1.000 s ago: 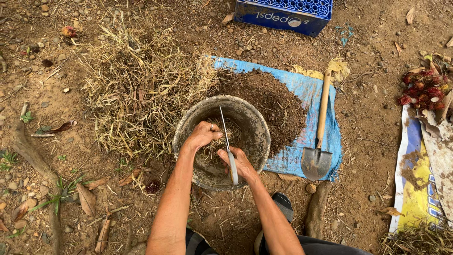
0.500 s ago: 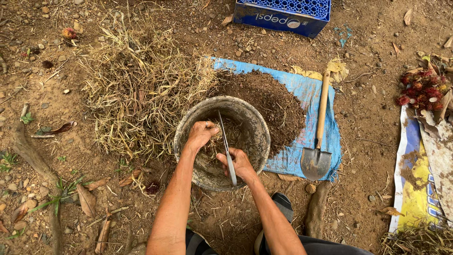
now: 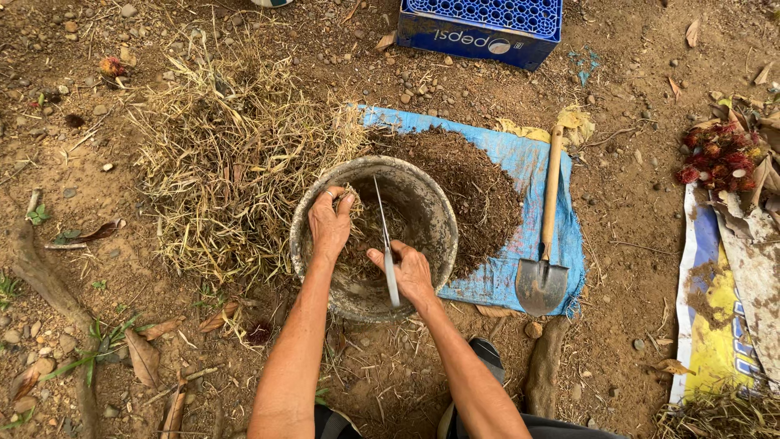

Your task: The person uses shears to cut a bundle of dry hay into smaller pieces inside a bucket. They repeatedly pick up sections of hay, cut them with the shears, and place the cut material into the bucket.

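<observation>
Blue tarp (image 3: 520, 162) on dirt ground carries dark soil heap (image 3: 475, 183) and wood-handled shovel (image 3: 543, 268). Round grey bucket (image 3: 431, 203) at tarp's left edge holds dry grass. Left hand (image 3: 329, 223) clutches grass; right hand (image 3: 410, 272) grips scissors (image 3: 386, 240).

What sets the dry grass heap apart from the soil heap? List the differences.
The dry grass heap is pale yellow and stringy; the soil heap is dark brown and crumbly. The grass lies on bare ground left of the bucket; the soil sits on a blue sheet to its right. The grass spreads wider and looser; the soil is compact. Both touch the bucket's rim.
</observation>
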